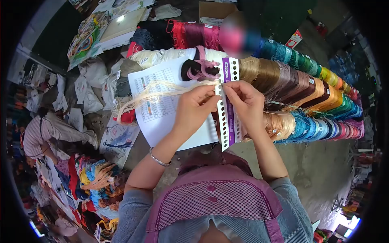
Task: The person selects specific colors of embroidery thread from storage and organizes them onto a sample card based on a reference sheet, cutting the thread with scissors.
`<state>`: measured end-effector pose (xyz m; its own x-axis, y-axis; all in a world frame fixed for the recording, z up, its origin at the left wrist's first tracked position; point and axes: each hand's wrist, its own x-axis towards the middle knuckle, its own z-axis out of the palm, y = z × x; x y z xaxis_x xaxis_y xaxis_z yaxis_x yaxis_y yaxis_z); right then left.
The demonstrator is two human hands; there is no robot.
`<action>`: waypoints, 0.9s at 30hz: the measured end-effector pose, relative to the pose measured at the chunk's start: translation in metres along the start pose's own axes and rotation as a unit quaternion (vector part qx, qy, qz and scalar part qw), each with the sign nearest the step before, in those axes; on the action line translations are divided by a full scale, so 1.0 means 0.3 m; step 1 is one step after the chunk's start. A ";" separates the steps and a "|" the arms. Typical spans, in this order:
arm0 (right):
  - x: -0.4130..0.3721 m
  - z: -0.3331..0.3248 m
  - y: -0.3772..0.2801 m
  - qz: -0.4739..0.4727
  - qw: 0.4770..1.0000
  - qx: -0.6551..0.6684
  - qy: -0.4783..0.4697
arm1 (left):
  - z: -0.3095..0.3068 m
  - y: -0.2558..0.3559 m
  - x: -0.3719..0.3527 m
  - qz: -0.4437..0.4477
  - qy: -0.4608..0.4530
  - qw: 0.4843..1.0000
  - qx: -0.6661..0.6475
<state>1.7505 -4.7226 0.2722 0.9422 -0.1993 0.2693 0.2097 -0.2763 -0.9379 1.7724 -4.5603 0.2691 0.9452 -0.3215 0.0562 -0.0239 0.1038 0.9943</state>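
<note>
A white thread card (231, 121) with a purple band and rows of punched holes stands upright between my hands. Cream thread (160, 92) fans out to the left from one of its holes. My left hand (196, 108) pinches that thread close to the card's left edge. Against the card, at the same height, the thumb and forefinger of my right hand (245, 101) are closed; their tips overlap it, and any thread end between them is hidden. Pink and black thread (199, 69) hangs from holes above. Behind lies a white sheet with a printed table (178, 133).
Rows of coloured thread skeins (259, 73) stretch away to the right on racks. Heaped loose yarn (97, 182) lies at lower left, near a bending person in striped clothing (52, 129). White bags (89, 81) and a cardboard box (216, 10) stand beyond.
</note>
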 end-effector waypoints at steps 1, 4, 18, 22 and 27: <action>-0.003 0.004 -0.006 -0.033 0.999 -0.031 -0.009 | 0.000 -0.011 -0.003 0.007 0.004 1.000 -0.006; -0.018 0.027 -0.019 -0.073 0.996 -0.039 -0.028 | -0.011 -0.018 -0.007 0.035 -0.021 0.999 0.030; -0.119 0.002 0.044 0.075 0.994 0.058 -0.049 | -0.022 -0.034 -0.021 0.008 -0.015 0.996 0.086; -0.123 -0.009 0.056 0.056 0.995 0.043 -0.064 | -0.082 0.019 -0.029 -0.118 -0.162 0.931 -0.305; -0.126 0.016 -0.020 0.062 0.983 0.164 -0.059 | -0.071 0.074 -0.043 -0.133 -0.232 0.961 -0.076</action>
<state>1.7149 -4.7089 0.2665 0.9856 -0.0957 0.1396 0.1461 0.0642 -0.9872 1.7668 -4.5338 0.2887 0.6644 -0.7363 -0.1283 0.2787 0.0849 0.9566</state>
